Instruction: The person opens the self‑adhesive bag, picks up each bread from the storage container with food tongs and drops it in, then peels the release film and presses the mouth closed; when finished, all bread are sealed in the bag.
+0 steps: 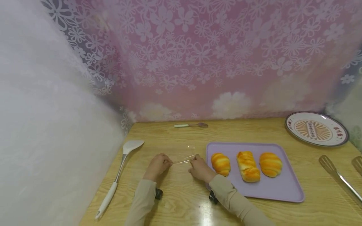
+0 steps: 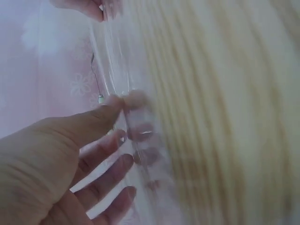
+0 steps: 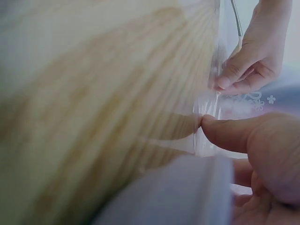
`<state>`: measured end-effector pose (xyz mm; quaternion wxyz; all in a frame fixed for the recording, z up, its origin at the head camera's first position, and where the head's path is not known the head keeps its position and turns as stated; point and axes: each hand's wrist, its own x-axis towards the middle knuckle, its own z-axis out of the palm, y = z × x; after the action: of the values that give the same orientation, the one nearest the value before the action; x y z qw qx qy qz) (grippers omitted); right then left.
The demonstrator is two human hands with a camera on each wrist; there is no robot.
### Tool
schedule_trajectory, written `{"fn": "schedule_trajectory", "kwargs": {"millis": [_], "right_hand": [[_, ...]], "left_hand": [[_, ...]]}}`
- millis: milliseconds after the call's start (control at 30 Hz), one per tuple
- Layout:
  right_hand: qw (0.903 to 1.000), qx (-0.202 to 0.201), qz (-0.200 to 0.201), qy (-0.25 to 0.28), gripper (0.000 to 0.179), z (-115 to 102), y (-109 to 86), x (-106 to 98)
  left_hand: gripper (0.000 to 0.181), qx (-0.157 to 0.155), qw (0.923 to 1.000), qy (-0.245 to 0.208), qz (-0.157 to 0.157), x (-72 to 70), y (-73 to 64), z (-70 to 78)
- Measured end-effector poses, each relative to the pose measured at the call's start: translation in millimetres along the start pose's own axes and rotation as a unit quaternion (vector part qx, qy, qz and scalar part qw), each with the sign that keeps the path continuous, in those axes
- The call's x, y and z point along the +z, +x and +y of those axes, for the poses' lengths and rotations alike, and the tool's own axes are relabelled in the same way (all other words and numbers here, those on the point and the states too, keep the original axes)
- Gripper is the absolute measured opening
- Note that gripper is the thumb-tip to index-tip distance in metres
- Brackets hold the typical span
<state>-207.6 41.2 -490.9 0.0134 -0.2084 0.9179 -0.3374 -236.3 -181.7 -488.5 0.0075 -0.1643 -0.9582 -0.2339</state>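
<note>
Between the hands, low over the table, is a clear plastic bag (image 1: 182,161), its near edge drawn out in thin shiny lines. My left hand (image 1: 159,164) pinches one end of that edge, and in the left wrist view the thumb meets the index finger there while the other fingers spread out behind the plastic. At the opposite end my right hand (image 1: 200,167) pinches it, thumb on the edge in the right wrist view. A lilac tray (image 1: 266,192) lies close beside the right hand, bearing three bread rolls: a left one (image 1: 221,164), a middle one (image 1: 248,166) and a right one (image 1: 270,164).
On the left lies a white-ended spatula (image 1: 120,171). A small fork-like utensil (image 1: 190,125) rests near the back edge. Back right stands a patterned plate (image 1: 314,129), with a slotted turner (image 1: 333,169) in front and another utensil (image 1: 358,164) at the frame's edge.
</note>
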Motion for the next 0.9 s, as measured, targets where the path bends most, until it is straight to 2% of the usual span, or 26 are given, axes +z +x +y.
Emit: {"fn": "schedule_trajectory", "kwargs": {"millis": [133,300,400,500,567,633,767,900], "right_hand": [[1.0000,-0.005,0.007,-0.006,0.025,1,0.3,0],[0.9994,-0.006,0.017,-0.030,0.014,2,-0.2,-2],[0.9978,-0.041,0.028,-0.045,0.017,1,-0.1,-4],[0.9924,-0.097,0.027,-0.071,0.027,1,0.9,-7],[0.9899,-0.120,0.008,-0.076,0.033,1,1.4,-8],[0.9891,-0.122,-0.021,-0.081,0.033,0,1.0,-10],[0.9901,-0.087,-0.075,-0.080,0.037,0,-1.3,-12],[0.9892,-0.071,-0.097,-0.084,0.044,1,-2.6,-13]], "left_hand": [[0.006,0.015,0.9995,-0.026,0.013,-2.0,-4.1,-3.2],[0.006,0.037,0.9946,-0.088,0.041,-6.8,-7.1,-1.5],[0.008,0.048,0.9919,-0.105,0.052,-8.8,-7.8,1.2],[0.010,0.060,0.9894,-0.117,0.062,-8.9,-7.5,4.0],[0.012,0.070,0.9878,-0.120,0.070,-9.3,-7.0,6.1],[0.017,0.085,0.9865,-0.114,0.081,-10.0,-6.4,8.3],[0.023,0.112,0.9840,-0.089,0.106,-12.1,-5.2,11.4],[0.017,0.110,0.9804,-0.100,0.129,-13.9,-5.6,11.4]]}}
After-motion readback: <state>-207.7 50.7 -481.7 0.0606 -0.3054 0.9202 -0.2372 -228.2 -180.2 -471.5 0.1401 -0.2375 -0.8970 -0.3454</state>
